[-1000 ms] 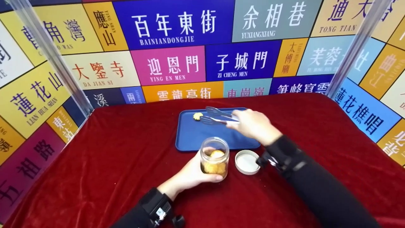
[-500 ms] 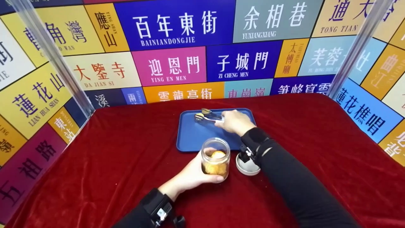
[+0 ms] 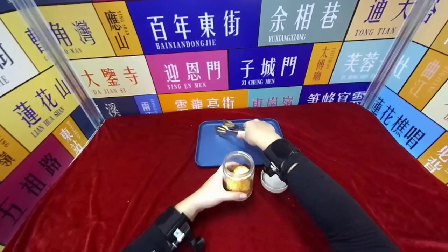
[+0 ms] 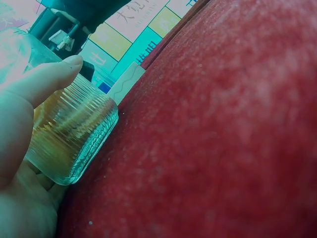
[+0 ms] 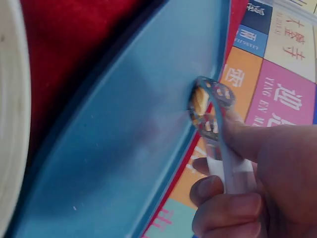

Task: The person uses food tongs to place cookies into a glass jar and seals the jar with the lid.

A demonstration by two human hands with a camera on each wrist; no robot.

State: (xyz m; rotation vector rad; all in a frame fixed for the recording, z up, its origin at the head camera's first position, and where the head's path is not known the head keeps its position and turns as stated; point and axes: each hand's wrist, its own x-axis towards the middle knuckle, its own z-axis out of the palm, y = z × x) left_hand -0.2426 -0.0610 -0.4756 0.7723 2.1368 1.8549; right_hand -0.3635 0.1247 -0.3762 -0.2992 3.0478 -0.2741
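Note:
My left hand (image 3: 208, 192) grips a clear glass jar (image 3: 239, 191) upright at the front of the tray, thumb across its near side. Yellow pieces of food (image 3: 240, 170) fill much of the jar, and its mouth is uncovered. In the left wrist view the jar's ribbed wall (image 4: 81, 124) shows close to the red cloth. My right hand (image 3: 259, 133) holds metal tongs (image 5: 224, 144) over the far part of the blue tray (image 3: 210, 152). Between the slotted tong heads sits a small yellow piece of food (image 5: 200, 101), partly covered by them.
A round whitish lid (image 3: 274, 184) lies right of the jar, partly under the right wrist's camera strap. Red velvet cloth (image 3: 122, 168) covers the table. Behind stands a wall of coloured signs (image 3: 196, 31), with clear posts (image 3: 395, 52) at the corners.
My right hand has moved left over the tray, bringing the tong heads from beside the yellow piece to around it. The left hand and jar have stayed put.

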